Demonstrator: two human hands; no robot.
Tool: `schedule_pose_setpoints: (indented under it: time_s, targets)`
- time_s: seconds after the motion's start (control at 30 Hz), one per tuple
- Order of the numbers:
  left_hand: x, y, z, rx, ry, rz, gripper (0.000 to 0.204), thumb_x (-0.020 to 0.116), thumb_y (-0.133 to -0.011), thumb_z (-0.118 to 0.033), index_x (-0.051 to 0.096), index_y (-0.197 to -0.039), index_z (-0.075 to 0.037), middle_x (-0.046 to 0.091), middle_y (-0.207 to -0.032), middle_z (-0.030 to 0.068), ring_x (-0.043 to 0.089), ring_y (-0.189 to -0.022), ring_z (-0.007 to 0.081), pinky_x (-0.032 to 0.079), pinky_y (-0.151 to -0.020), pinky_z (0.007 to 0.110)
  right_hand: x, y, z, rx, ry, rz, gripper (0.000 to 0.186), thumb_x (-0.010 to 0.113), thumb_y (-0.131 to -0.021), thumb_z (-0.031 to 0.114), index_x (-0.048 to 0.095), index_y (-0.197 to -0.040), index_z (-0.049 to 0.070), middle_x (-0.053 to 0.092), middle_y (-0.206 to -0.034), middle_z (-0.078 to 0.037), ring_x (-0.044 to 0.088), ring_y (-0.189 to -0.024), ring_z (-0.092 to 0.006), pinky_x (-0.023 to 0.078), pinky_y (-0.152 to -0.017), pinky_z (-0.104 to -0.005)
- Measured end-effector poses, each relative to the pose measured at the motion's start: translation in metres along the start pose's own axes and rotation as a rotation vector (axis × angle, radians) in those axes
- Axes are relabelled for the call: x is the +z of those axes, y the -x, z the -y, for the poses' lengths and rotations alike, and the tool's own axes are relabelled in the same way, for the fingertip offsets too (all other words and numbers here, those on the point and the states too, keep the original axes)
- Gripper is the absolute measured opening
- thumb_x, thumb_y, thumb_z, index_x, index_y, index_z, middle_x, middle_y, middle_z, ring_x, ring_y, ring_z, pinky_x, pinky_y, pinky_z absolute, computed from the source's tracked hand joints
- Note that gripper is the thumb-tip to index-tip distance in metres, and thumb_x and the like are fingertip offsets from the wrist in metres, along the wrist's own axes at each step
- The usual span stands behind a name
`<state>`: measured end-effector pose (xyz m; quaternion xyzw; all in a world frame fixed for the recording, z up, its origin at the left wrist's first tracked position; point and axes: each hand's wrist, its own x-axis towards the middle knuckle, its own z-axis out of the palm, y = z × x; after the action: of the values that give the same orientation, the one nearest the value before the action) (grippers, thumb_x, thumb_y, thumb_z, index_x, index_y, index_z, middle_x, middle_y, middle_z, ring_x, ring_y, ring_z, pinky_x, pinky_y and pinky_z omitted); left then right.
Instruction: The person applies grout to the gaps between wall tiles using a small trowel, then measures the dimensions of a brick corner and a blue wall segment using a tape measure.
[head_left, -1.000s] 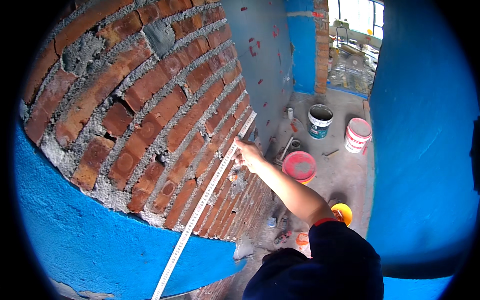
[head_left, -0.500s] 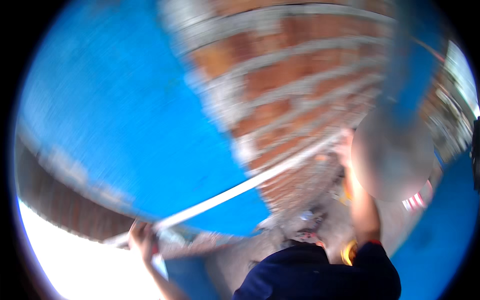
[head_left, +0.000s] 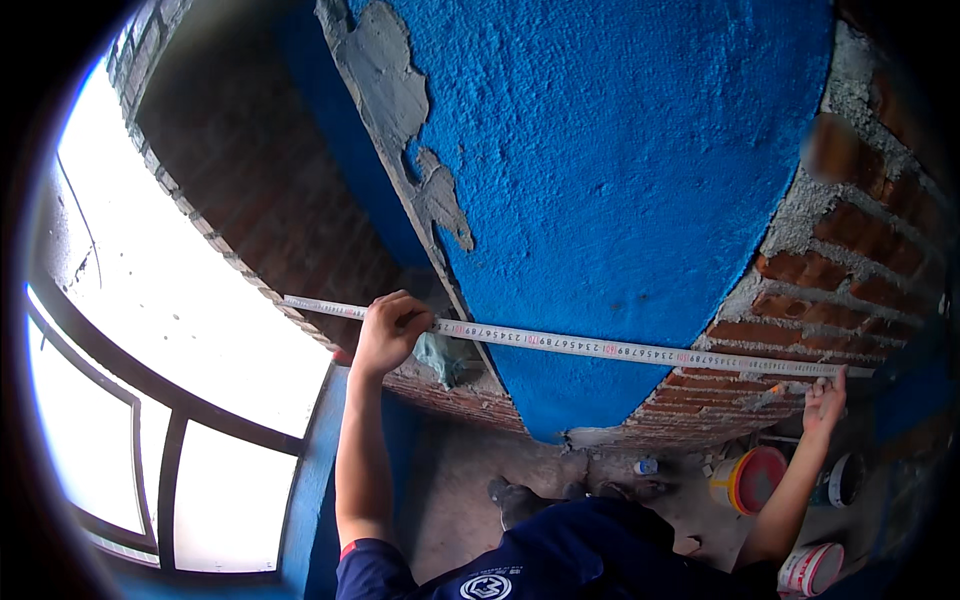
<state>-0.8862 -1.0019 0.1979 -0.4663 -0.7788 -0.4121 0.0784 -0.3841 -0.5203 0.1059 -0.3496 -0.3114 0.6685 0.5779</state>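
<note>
A long white measuring ruler (head_left: 580, 346) with printed marks lies across the blue wall (head_left: 620, 180), sloping slightly down to the right. My left hand (head_left: 388, 335) is closed round it near the wall's left edge, thumb and fingers pinching it. The ruler's left end sticks out past that hand toward the window opening. At the far right, my right hand (head_left: 824, 402) grips the ruler near its other end, one finger stretched up across it. Behind that end runs bare brickwork (head_left: 740, 385).
Grey plaster patches (head_left: 385, 80) edge the blue wall on its left. A bright window (head_left: 225, 490) stands at the lower left. On the floor (head_left: 450, 480) are a red and yellow bucket (head_left: 745, 480), a dark bucket (head_left: 845, 480) and a red and white bucket (head_left: 812, 570).
My view has swung and steadied from a blur. The ruler, which slanted up to the right, now lies nearly level. Both hands remain on it, and the blue wall is now between them.
</note>
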Motion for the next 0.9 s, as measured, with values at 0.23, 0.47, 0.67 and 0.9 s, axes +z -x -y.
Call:
schedule_pose_setpoints:
  time_s: [0.23, 0.47, 0.67, 0.9]
  targets:
    - [0.010, -0.005, 0.005, 0.060, -0.059, 0.019, 0.007, 0.068, -0.071, -0.009, 0.066, -0.072, -0.002, 0.056, -0.065, 0.0088, 0.054, -0.062, 0.0240, 0.041, -0.060, 0.035, -0.010, -0.011, 0.000, 0.011, 0.008, -0.002, 0.023, 0.052, -0.095, 0.038, 0.054, -0.098, 0.015, 0.043, -0.064, 0.003, 0.038, -0.050, -0.0088, 0.033, -0.053, -0.0253]
    - [0.014, 0.004, 0.010, 0.043, -0.140, 0.016, 0.006, 0.068, -0.072, -0.010, 0.066, -0.071, -0.005, 0.058, -0.066, 0.0075, 0.056, -0.071, 0.0253, 0.040, -0.075, 0.037, -0.007, -0.017, -0.012, -0.094, 0.047, -0.086, 0.025, 0.050, -0.096, 0.036, 0.055, -0.104, 0.013, 0.044, -0.066, 0.002, 0.040, -0.051, -0.0100, 0.036, -0.053, -0.0260]
    - [0.016, 0.014, 0.018, 0.066, -0.246, -0.014, 0.007, 0.067, -0.075, -0.013, 0.064, -0.071, -0.008, 0.059, -0.075, 0.0056, 0.057, -0.081, 0.0252, 0.032, -0.100, 0.046, -0.036, -0.037, -0.007, -0.071, 0.062, 0.001, 0.031, 0.048, -0.097, 0.034, 0.054, -0.115, 0.009, 0.044, -0.068, 0.001, 0.040, -0.054, -0.0087, 0.041, -0.056, -0.0223]
    - [0.018, 0.026, 0.031, -0.001, -0.178, 0.042, 0.012, 0.065, -0.080, -0.022, 0.064, -0.076, -0.010, 0.055, -0.072, 0.0057, 0.058, -0.084, 0.0245, 0.025, -0.107, 0.054, -0.038, -0.044, -0.007, -0.028, 0.072, -0.021, 0.041, 0.047, -0.097, 0.037, 0.050, -0.124, 0.006, 0.040, -0.067, 0.001, 0.036, -0.053, -0.0070, 0.042, -0.058, -0.0184]
